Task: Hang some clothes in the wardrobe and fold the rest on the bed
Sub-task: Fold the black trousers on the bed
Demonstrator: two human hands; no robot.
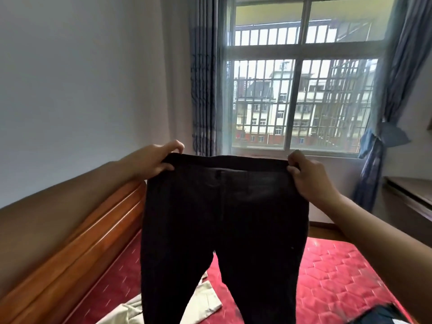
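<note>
Black trousers (224,230) hang full length in front of the person, held up over the red quilted bed (339,272) with the legs dangling toward a beige garment (201,305) lying there. The left hand (152,160) pinches one end of the waistband, and the right hand (308,178) pinches the other, fingers curled tight on the cloth. It looks like the start of a fold: next the legs likely need bringing together, then laying flat on the bed.
</note>
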